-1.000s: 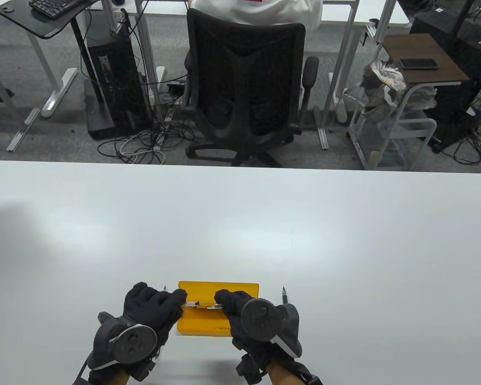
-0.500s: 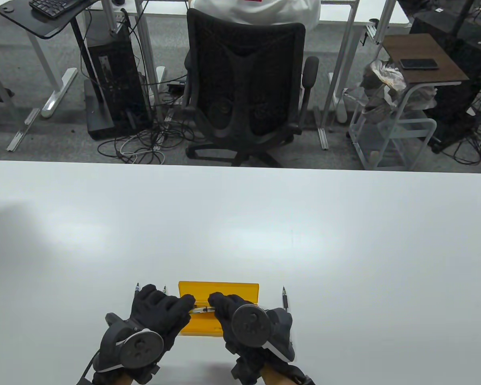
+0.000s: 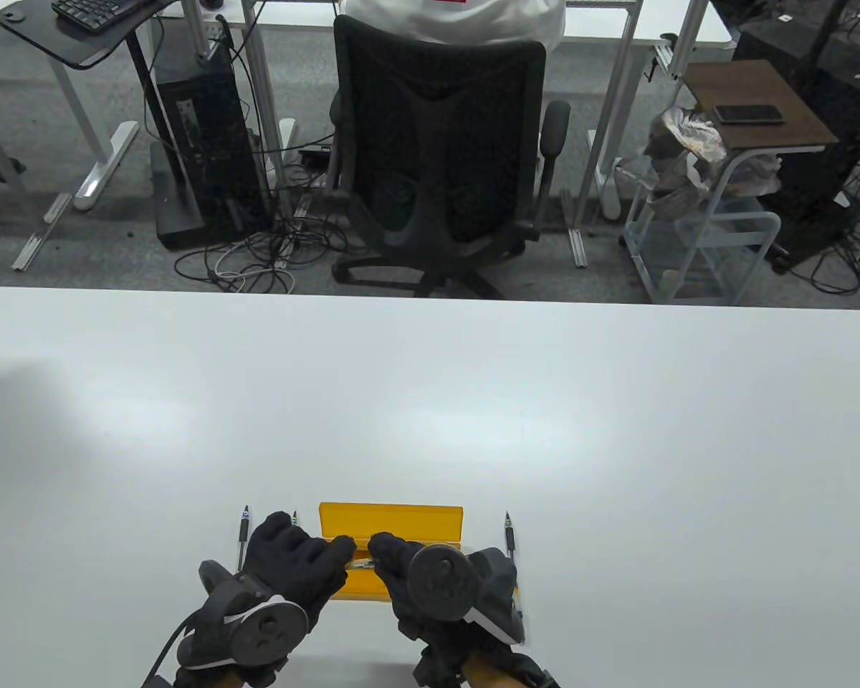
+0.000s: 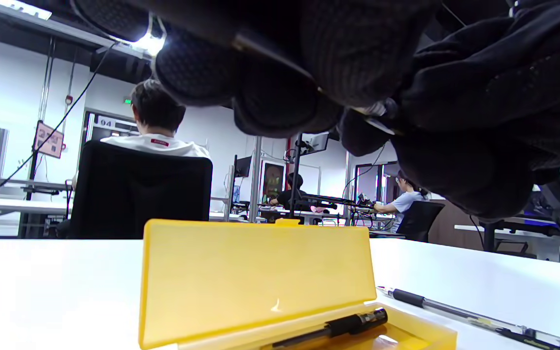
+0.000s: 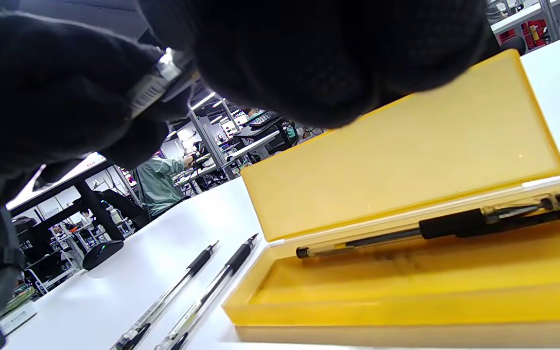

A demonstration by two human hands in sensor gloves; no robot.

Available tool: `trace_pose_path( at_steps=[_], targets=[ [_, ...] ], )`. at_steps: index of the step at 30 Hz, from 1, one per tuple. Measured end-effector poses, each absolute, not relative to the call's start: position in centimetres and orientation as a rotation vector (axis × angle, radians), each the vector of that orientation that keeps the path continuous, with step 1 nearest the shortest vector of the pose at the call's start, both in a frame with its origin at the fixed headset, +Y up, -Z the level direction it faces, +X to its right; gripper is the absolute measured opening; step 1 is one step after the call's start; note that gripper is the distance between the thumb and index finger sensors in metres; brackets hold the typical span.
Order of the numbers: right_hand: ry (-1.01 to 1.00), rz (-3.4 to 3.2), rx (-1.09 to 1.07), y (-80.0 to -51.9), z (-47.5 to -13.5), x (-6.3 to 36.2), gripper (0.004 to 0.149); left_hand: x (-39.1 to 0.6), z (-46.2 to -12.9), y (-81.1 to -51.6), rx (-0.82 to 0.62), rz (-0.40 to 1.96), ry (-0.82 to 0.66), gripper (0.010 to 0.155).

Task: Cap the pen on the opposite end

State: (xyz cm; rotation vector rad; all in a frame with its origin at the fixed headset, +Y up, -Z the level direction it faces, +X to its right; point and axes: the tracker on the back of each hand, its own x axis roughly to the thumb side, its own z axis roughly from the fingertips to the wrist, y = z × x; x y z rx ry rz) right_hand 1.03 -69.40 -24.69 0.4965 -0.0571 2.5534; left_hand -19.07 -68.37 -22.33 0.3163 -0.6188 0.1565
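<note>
Both gloved hands hover over the open yellow pen case [image 3: 416,517], fingertips almost touching. My left hand [image 3: 338,553] grips a clear pen [image 3: 360,565], whose thin shaft runs between its fingers in the left wrist view [image 4: 270,54]. My right hand [image 3: 381,550] pinches the pen cap [image 5: 156,90] and holds it against the pen's end. Only a short piece of pen shows between the hands. How far the cap sits on the pen is hidden by the fingers.
The case's lid [image 4: 255,267] stands upright at the far side, and one black-grip pen [image 5: 455,224] lies inside. Two loose pens [image 3: 244,532] [image 3: 295,517] lie left of the case and one [image 3: 509,534] lies to its right. The white table [image 3: 430,401] stretches beyond.
The hands have come together, closing the gap between the pen and the cap. Both hands slid slightly toward the near edge, uncovering the leftmost loose pen.
</note>
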Motion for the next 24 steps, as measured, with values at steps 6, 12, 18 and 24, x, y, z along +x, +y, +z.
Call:
trace_pose_path(
  at_steps=[6, 12, 18, 24],
  targets=[
    [-0.054, 2.572, 0.515, -69.33, -24.51, 0.66, 0.047, -18.84, -22.01, -67.95, 0.353, 0.118, -0.631, 0.046],
    [-0.012, 2.590, 0.524, -69.68, -24.59, 0.51, 0.048, -18.91, -22.13, -68.34, 0.326, 0.131, -0.632, 0.046],
    [0.010, 2.635, 0.535, -69.69, -24.64, 0.41, 0.047, -18.48, -21.94, -68.38, 0.328, 0.112, -0.650, 0.046],
    [0.060, 2.665, 0.550, -69.67, -24.74, 0.63, 0.047, -18.22, -21.85, -68.50, 0.325, 0.123, -0.665, 0.047]
  ],
)
